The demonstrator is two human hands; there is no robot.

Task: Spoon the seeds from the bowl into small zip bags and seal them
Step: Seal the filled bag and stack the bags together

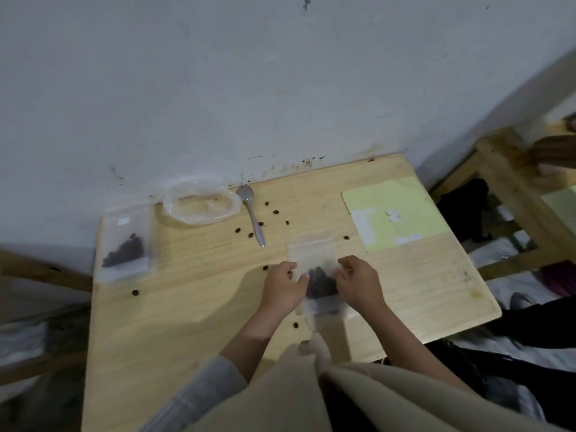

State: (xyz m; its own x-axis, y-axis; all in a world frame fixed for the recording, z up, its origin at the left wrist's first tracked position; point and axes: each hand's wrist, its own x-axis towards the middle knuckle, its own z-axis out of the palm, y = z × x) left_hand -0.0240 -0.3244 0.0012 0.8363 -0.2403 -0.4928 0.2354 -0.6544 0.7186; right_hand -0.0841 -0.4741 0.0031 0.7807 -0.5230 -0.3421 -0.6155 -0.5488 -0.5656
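Note:
A small clear zip bag [314,254] with dark seeds in its lower half is held upright over the middle of the wooden table [193,307]. My left hand [285,288] pinches its left edge and my right hand [358,280] pinches its right edge. A clear plastic bowl [201,202] stands at the back by the wall. A metal spoon [254,218] lies beside it on the right. Another zip bag with seeds [126,247] lies flat at the table's left edge.
Loose dark seeds [276,212] are scattered over the tabletop around the spoon and near my hands. A pale yellow sheet with white labels [396,210] lies at the back right. A wall runs behind the table, and a wooden frame [511,169] stands to the right.

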